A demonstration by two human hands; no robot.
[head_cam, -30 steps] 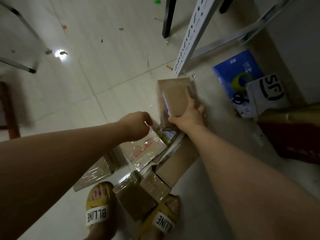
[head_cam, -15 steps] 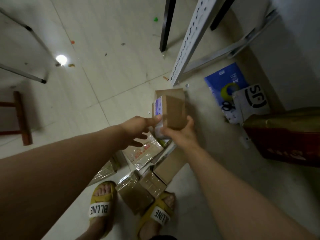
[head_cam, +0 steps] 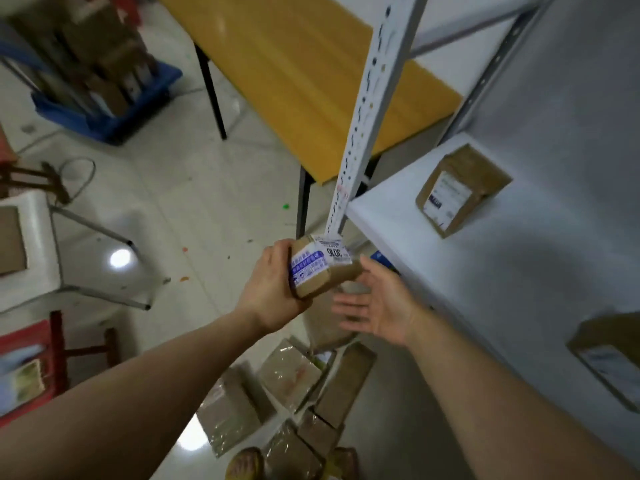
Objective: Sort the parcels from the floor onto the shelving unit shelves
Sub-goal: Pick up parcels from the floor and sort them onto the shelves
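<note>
- Head cam, nearest: sandal toes (head_cam: 242, 462) at the bottom edge, blurred; the "BLLINE" straps readable 0.5 s ago are now out of frame.
- Floor parcels (head_cam: 287, 375): brown, film-wrapped pile on the tiles below the foot of the shelf upright (head_cam: 367, 109). Print on them unreadable.
- Left hand (head_cam: 273, 289): fingers curled round the near end of the held parcel (head_cam: 322, 268). Half a second ago the right hand gripped it and the left only touched it.
- Right hand (head_cam: 381, 306): palm up, fingers spread and straight, just beside the parcel's right end; contact can't be told.
- Held parcel: small brown box, in the air at the upright's base, level with the shelf board (head_cam: 450, 271) edge; earlier it was low over the pile. White label shows digits like "3016"; blue-printed tape beside it unreadable.
- Shelf board, right of the upright: labelled parcel (head_cam: 460, 188), text too blurred; second parcel (head_cam: 613, 362) at the frame edge.
- "SF" box seen earlier is gone from view.
- Behind the upright: yellow table (head_cam: 311, 74); far left of it, blue crate (head_cam: 114, 112).
</note>
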